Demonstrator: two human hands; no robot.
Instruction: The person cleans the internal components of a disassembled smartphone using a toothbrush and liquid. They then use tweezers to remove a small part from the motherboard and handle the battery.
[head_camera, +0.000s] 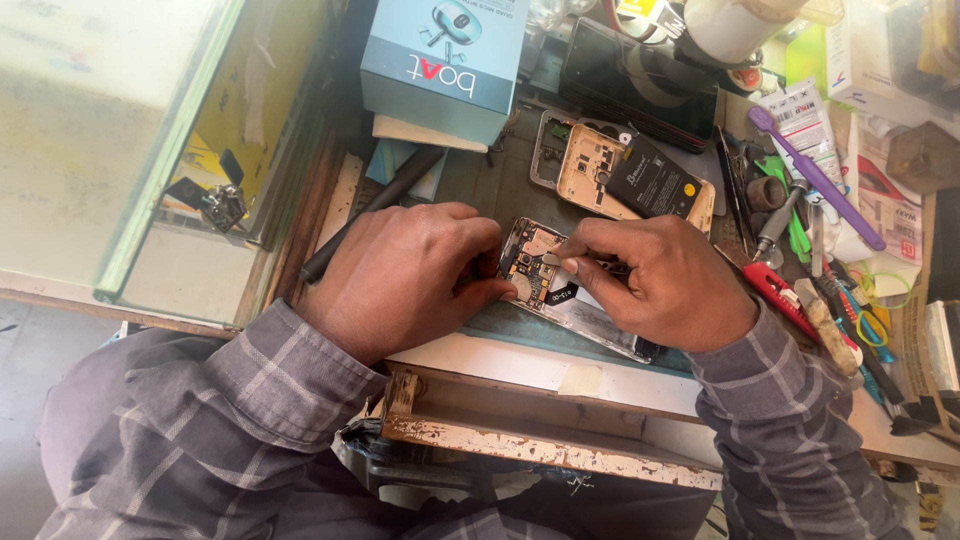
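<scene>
Frame centre | our left hand (405, 275) fingers clamp the opened phone (545, 280), long axis toward lower right | right hand (665, 285) fingers pinch a small tool (556, 256) on it.

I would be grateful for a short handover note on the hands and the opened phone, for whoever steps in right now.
Left hand: fingers curled against the left end of the opened phone, steadying it on the work mat.
Right hand: pinched over the phone's exposed board; whether it holds a small tool cannot be told.
Done: the back is off and the board is bare.
Left: the phone is not closed up.
Nearby: a second opened phone behind it, a blue box at the back, a purple toothbrush and hand tools to the right.
</scene>
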